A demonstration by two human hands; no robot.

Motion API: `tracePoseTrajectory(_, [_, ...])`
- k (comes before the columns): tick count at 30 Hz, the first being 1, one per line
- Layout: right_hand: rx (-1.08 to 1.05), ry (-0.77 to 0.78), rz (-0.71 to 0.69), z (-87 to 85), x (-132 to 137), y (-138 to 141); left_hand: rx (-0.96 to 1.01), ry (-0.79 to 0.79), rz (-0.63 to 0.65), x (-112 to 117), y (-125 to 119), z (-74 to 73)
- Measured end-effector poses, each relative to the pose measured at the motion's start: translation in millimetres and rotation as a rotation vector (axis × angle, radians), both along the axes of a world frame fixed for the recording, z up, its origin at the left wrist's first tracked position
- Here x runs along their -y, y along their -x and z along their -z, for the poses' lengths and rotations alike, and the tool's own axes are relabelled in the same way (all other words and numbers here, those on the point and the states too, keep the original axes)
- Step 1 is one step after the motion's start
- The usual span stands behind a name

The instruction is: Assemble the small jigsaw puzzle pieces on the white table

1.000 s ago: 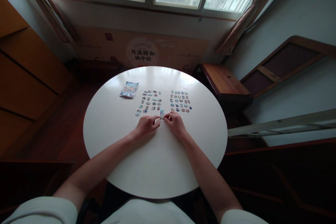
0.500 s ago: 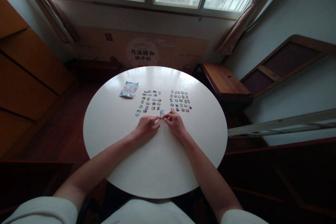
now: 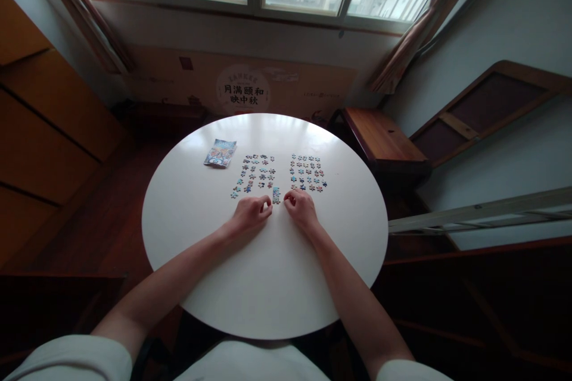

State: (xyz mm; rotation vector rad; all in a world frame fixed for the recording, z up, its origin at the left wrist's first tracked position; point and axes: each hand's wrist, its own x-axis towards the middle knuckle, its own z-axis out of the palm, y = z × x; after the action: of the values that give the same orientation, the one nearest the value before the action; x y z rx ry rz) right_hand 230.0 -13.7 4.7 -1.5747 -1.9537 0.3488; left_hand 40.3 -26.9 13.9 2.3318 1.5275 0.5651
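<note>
A small joined strip of jigsaw pieces (image 3: 276,195) lies on the white table between my two hands, bluish at its far end. My left hand (image 3: 251,212) rests just left of the strip, fingers curled, with a gap between thumb and forefinger and nothing visible in it. On the other side, my right hand (image 3: 301,208) is bent the same way, apart from the strip, thumb and forefinger slightly parted. Beyond the hands, loose jigsaw pieces are spread in rows, a left group (image 3: 263,177) and a right group (image 3: 311,172). Part of the right group's nearest row is close to my right fingers.
A colourful printed packet (image 3: 220,153) lies at the left back of the round white table (image 3: 268,286). A wooden bench (image 3: 379,134) stands behind the table at right, below the window side. Orange cabinets (image 3: 49,149) line the left wall.
Both hands have drawn off the near end of the joined strip, the right one moving to the right. The strip now shows in full on the table.
</note>
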Motion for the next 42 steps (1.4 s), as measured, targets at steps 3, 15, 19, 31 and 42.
tracePoseTrajectory(3, [-0.014, 0.007, -0.012, 1.0, -0.7, -0.3, 0.003, -0.001, 0.003, -0.1, 0.3, 0.3])
tracePoseTrajectory(15, [-0.024, 0.005, -0.022, 5.5, -3.3, -1.5, 0.013, 0.013, 0.012, 0.1, 0.9, 0.0])
tracePoseTrajectory(19, [-0.025, 0.004, -0.022, 5.2, -3.1, -1.4, 0.016, 0.004, 0.016, -0.4, 1.2, 0.4])
tracePoseTrajectory(31, [-0.034, 0.015, -0.024, 3.4, -2.4, -1.5, 0.005, 0.02, 0.008, 0.6, 0.6, -2.4])
tracePoseTrajectory(42, [-0.018, 0.021, -0.026, 2.7, -2.4, -1.8, 0.001, 0.015, 0.005, 0.6, 0.2, -2.2])
